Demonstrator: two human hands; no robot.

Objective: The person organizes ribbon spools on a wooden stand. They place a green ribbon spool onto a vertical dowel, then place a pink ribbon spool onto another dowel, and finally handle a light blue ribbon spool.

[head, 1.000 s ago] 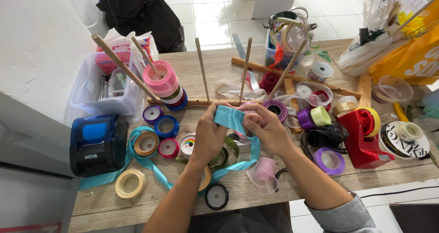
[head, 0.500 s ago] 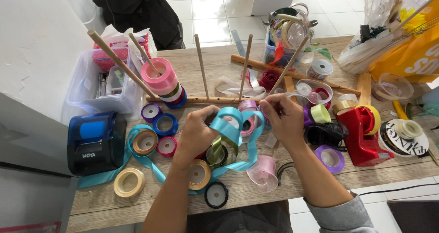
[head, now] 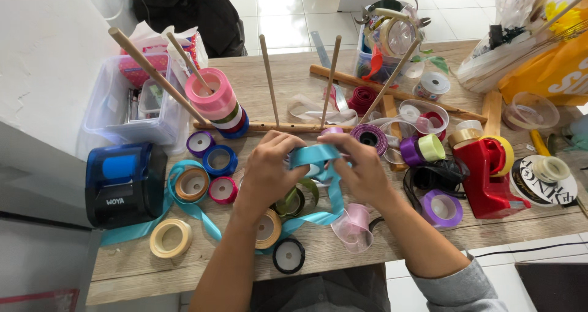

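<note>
Compared with half a second earlier, the two hands have been drawn closer together, and the raised loop of teal ribbon (head: 312,156) has been flattened into a band stretched between them. The left hand (head: 269,168) is closed on the ribbon's left end, the fingers curled over it. The right hand (head: 358,168) is closed on the right end, the thumb pressed on top. The ribbon is held above the middle of the wooden table (head: 294,85), just in front of the dowel rack (head: 269,125). From under the right hand the ribbon's tail is trailed down toward the near edge, past a pale pink roll (head: 353,226), then back left under the rolls to the table's left edge, beside the blue label printer (head: 122,183).
</note>
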